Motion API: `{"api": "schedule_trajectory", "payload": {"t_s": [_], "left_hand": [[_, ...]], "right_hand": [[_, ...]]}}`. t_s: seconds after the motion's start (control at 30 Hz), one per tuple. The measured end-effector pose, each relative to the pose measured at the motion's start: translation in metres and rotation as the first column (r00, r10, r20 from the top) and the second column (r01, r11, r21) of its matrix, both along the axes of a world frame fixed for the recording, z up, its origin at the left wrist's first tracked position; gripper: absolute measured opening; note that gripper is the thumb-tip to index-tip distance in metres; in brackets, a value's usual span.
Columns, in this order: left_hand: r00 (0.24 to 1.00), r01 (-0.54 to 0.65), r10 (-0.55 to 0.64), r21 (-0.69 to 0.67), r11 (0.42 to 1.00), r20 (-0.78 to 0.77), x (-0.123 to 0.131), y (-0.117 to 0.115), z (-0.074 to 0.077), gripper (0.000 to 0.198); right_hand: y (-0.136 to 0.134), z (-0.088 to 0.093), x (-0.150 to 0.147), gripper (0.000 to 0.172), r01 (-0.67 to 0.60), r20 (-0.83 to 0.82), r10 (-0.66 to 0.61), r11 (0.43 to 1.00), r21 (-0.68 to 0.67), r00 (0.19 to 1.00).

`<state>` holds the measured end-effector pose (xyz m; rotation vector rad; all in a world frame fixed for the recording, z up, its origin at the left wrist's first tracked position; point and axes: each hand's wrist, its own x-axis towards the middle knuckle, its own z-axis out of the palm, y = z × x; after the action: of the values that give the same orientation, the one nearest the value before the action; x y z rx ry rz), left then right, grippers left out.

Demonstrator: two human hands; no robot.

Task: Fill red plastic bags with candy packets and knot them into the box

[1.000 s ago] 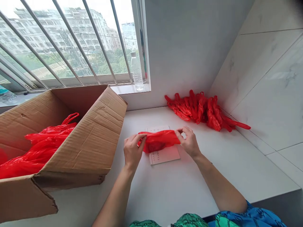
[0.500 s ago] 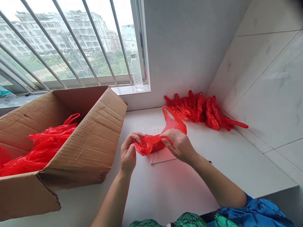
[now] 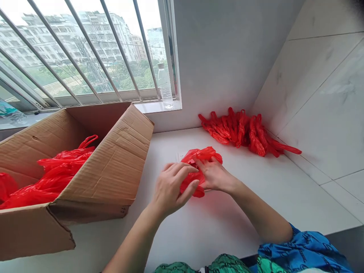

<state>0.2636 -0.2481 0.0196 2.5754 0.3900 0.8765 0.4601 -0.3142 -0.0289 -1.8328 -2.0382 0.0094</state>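
Observation:
A crumpled red plastic bag [image 3: 196, 153] lies bunched over the white table in front of me. My right hand [image 3: 217, 175] grips it from the right, with some fingertips hidden in its folds. On the other side, my left hand [image 3: 174, 185] is open, its thumb and fingers apart and curved beside the bag's left edge. Whether its fingertips touch the film I cannot tell. Under the bag, a pale printed sheet or pad [image 3: 179, 156] shows only at its edge.
An open cardboard box [image 3: 113, 163] with loose red bags [image 3: 62, 170] inside stands at the left. A row of bunched red bags [image 3: 241, 131] lies against the back wall. A clear bottle [image 3: 165, 87] stands on the sill by the barred window.
My left hand has let go of the bag's rolled left end and opened. The bag's raised handle has dropped, and the bag is now bunched more compactly around my right hand.

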Motion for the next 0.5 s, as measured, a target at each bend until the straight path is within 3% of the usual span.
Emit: {"api": "schedule_trajectory", "payload": {"t_s": [0.1, 0.2, 0.33, 0.43, 0.5], "left_hand": [[0.973, -0.021, 0.047, 0.116, 0.993, -0.224, 0.018, -0.001, -0.018, 0.026], [0.898, -0.201, 0.256, 0.186, 0.962, -0.357, 0.022, 0.014, -0.049, 0.044], [0.779, -0.37, 0.453, 0.265, 0.891, -0.433, 0.016, 0.03, -0.072, 0.042], [0.717, -0.367, 0.444, 0.25, 0.896, -0.538, 0.009, 0.032, -0.076, 0.032], [0.703, -0.334, 0.397, 0.218, 0.917, -0.59, 0.006, 0.034, -0.078, 0.045]], "right_hand": [[0.002, 0.003, 0.004, 0.068, 0.06, -0.037, -0.063, 0.996, -0.068, 0.997], [0.006, 0.002, 0.015, 0.057, 0.192, -0.022, -0.196, 0.974, -0.122, 0.98], [0.013, -0.006, 0.026, 0.042, 0.37, 0.084, -0.361, 0.899, -0.235, 0.929], [0.015, -0.012, 0.025, 0.027, 0.411, 0.158, -0.38, 0.837, -0.361, 0.911], [0.012, -0.014, 0.025, 0.027, 0.373, 0.131, -0.35, 0.837, -0.4, 0.927]]}}
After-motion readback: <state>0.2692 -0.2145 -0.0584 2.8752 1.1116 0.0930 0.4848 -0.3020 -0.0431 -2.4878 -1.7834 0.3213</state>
